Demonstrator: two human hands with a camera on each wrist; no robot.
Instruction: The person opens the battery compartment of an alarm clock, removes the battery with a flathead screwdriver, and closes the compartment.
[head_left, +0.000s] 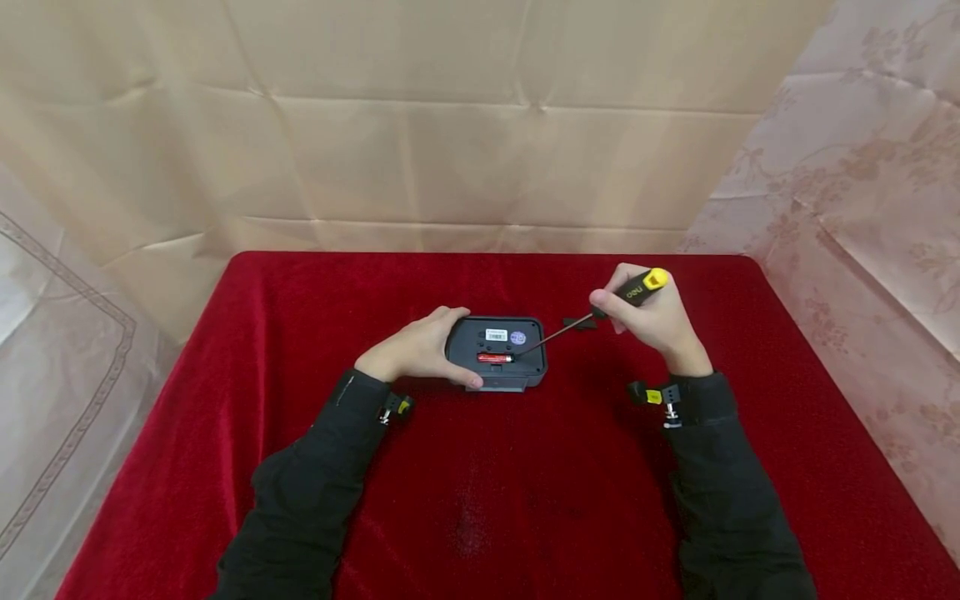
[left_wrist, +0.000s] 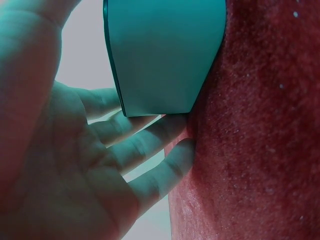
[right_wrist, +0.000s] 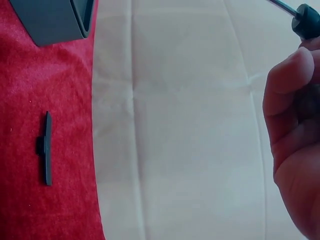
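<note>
**A:** Where does the work stand?

**B:** The dark grey rectangular plastic device [head_left: 497,352] lies back-up at the middle of the red velvet-covered surface [head_left: 480,500]. Its battery bay is already uncovered: a small dark plastic cover [head_left: 579,322] lies on the cloth just to the right of the device, apart from it. A red cylindrical battery [head_left: 494,357] still sits in the bay. So I judge the opening done and the battery not yet out.

**A:** And the right hand?

**B:** The right hand [head_left: 651,317], to the right of the device and raised above the cloth, has its grip closed round the black-and-yellow handle of a thin-shafted screwdriver [head_left: 633,291]. The shaft slants down to the device, and the tip appears to meet the battery's right end.

**A:** The left?

**B:** The left hand [head_left: 420,346] steadies the device from its left side. Its grip is spread and relaxed: thumb along the near edge, fingers [left_wrist: 150,137] laid nearly straight against the far side and under the casing, where it meets the cloth. It presses rather than pinches.

**A:** Anything else?

**B:** Beige creased cloth backdrop [head_left: 450,150] behind the device.
</note>
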